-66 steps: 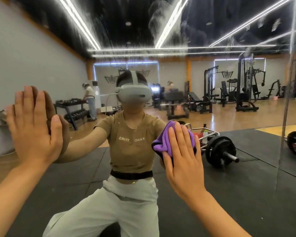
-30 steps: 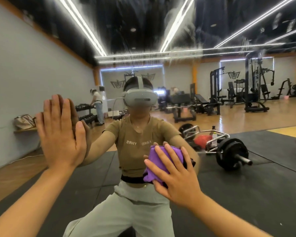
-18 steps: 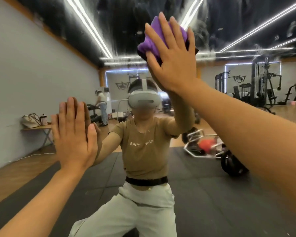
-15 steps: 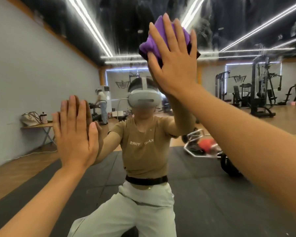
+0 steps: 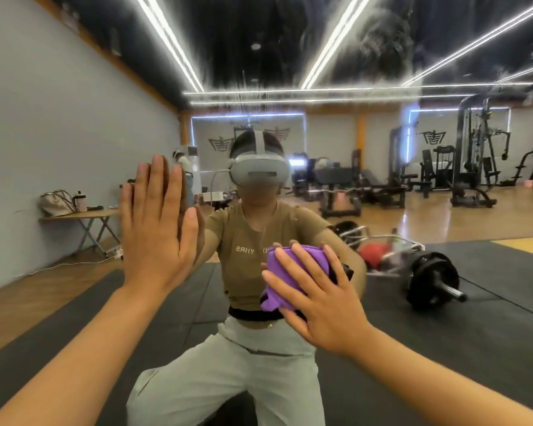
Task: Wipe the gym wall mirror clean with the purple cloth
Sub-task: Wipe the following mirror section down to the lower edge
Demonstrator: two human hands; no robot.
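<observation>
Head view: two hands on a big gym mirror [image 5: 443,41].

In the glass a barbell [image 5: 428,279] lies on the black floor mat [image 5: 490,318], workout machines [image 5: 471,167] stand far back, and a folding table [image 5: 83,214] with a bag stands by the gray wall. White smears cloud the top of the mirror. The left hand [image 5: 157,229] is flat on the glass, fingers straight and together. The right hand [image 5: 317,298] presses the purple cloth [image 5: 285,269] on the glass with spread fingers. The cloth is bunched up and sits low, near the middle.
</observation>
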